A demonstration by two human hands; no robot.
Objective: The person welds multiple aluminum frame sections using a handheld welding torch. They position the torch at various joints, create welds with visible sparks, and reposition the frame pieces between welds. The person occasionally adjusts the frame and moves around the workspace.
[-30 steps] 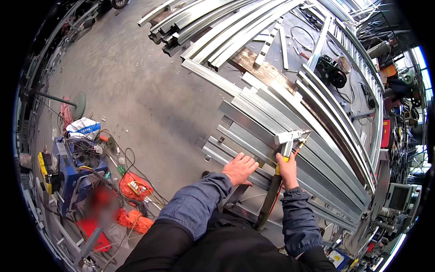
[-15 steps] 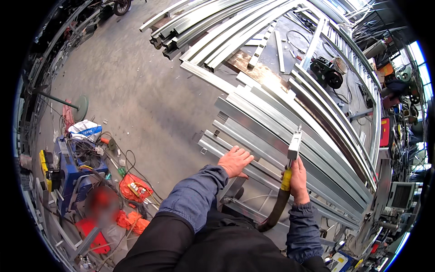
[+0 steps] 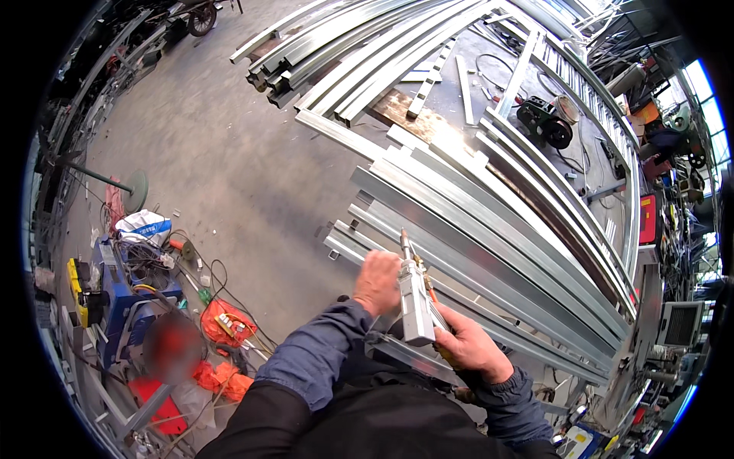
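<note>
view: head, looking down past the person's dark clothing onto both hands  
torch-like tool (image 3: pixel 417 306): in front of the body, between the two hands; pale grey and boxy, with its narrow nozzle (image 3: pixel 404 239) pointing away from the person and slightly left; seen over the near edge of the metal bars, though the gap beneath it cannot be judged  
right hand (image 3: pixel 472 344): closed around the tool's lower part, on its right side; the grip itself is mostly hidden behind the fingers  
left hand (image 3: pixel 377 281): fingers curled, right beside the tool's left flank; whether it grips anything, i cannot tell  
sleeves: blue-grey cuffs at both wrists  
metal bars (image 3: pixel 489 233): long, silvery, laid side by side, running from near the left hand away to the right  
upper bars (image 3: pixel 367 50): another bundle, lying beyond, with open square ends facing left  
brown board (image 3: pixel 417 115): under and between the two groups of bars  
black wheeled device (image 3: pixel 547 122): past the bars, at upper right  
floor (image 3: pixel 206 138): grey concrete, left of the bars  
left clutter: orange bag (image 3: pixel 227 321), blue machine (image 3: pixel 116 302), white-and-blue sack (image 3: pixel 143 226), loose cables among them  
right side: red case (image 3: pixel 648 219) near the rim
</note>
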